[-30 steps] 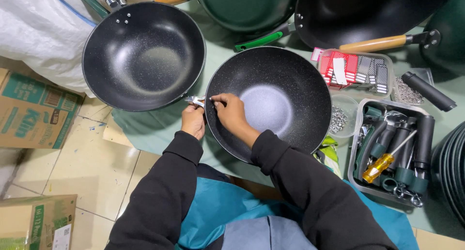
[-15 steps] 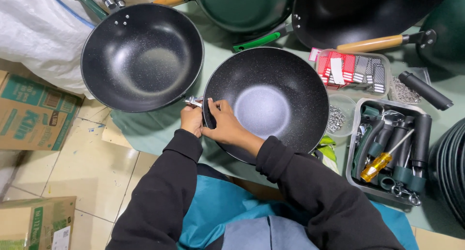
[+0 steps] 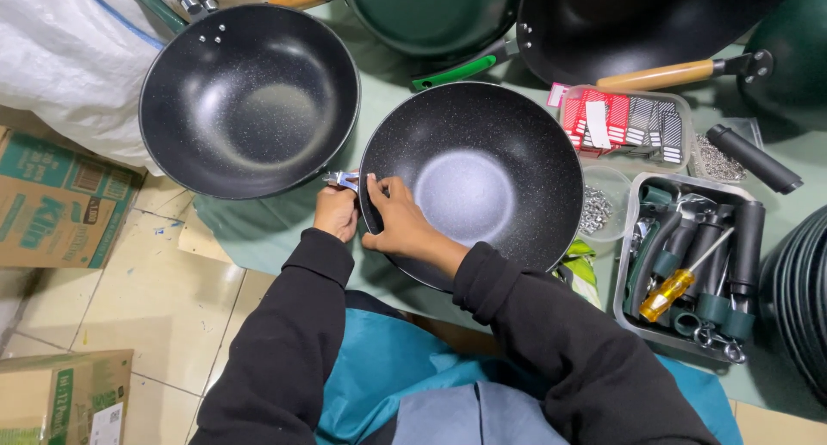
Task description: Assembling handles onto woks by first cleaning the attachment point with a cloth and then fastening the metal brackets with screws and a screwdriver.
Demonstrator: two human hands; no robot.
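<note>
Green-covered desk (image 3: 284,238) is crowded with pans. At centre lies the black speckled wok (image 3: 482,182); at its nine o'clock rim, left hand (image 3: 336,212) fingers close on a small metal bracket (image 3: 343,180), right hand (image 3: 398,225) pinching the rim. No handle fitted yet.

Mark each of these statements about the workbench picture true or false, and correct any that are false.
1. The right hand rests on the rim of the speckled black wok. True.
2. The left hand holds a small metal fitting at that wok's outer edge. True.
3. The yellow-handled screwdriver lies inside the wok. False: it lies in the metal tray to the right.
4. The second black wok to the left is full of screws. False: it is empty.
5. The person wears bright red sleeves. False: the sleeves are black.
</note>
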